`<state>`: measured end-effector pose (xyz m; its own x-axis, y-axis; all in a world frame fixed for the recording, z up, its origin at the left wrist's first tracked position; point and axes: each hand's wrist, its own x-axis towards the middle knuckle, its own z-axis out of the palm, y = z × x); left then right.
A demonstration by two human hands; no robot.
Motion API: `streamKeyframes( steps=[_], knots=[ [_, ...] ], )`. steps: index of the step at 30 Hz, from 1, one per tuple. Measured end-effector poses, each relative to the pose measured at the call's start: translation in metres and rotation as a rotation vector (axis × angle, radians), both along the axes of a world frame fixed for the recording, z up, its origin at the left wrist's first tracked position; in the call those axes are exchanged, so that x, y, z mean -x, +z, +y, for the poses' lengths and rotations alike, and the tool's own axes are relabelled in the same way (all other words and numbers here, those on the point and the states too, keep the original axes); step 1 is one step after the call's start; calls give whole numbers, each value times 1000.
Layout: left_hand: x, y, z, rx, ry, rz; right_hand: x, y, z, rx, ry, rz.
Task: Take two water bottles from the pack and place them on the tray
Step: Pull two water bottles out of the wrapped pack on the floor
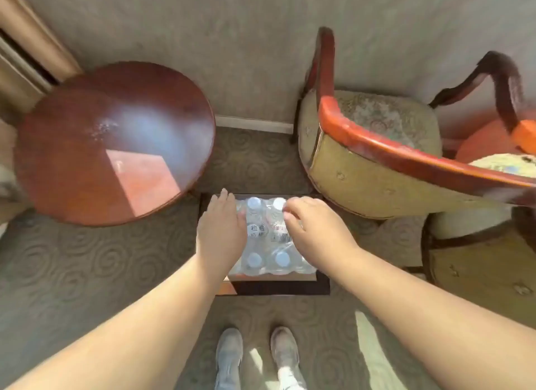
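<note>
A shrink-wrapped pack of water bottles (265, 244) with pale blue caps sits in a dark wooden tray (278, 288) on the carpet in front of my feet. My left hand (222, 227) lies flat on the pack's left side, fingers extended and holding nothing. My right hand (313, 227) is over the pack's right side. Its fingers are curled and the fingertips pinch the plastic film near a far-row cap. Both hands hide part of the pack. No bottle is out of the wrap.
A round red-brown wooden table (113, 143) stands to the left of the tray. An upholstered armchair (377, 157) with a red wooden frame stands close on the right, with a second chair (493, 215) beyond it. The wall is just behind. My shoes (258, 357) are on the carpet below the tray.
</note>
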<state>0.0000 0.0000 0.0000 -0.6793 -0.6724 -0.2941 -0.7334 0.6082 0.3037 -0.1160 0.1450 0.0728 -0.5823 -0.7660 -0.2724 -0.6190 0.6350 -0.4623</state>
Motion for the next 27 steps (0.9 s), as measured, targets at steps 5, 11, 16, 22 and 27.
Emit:
streamKeyframes(
  steps=[5,11,16,22,27],
  knots=[
    [13,-49,-18,97,-57,-16,-13,-44,-12,-5,44,-3],
    [10,-69,-17,45,-16,93,-13,-77,-42,2,88,27],
    [11,-71,-20,-10,-11,106,-17,-107,-64,-120,178,88],
    [12,-73,-23,-66,23,142,-26,-130,-63,103,223,321],
    [13,-75,-24,-75,32,163,-28,-126,-58,350,255,432]
  ],
)
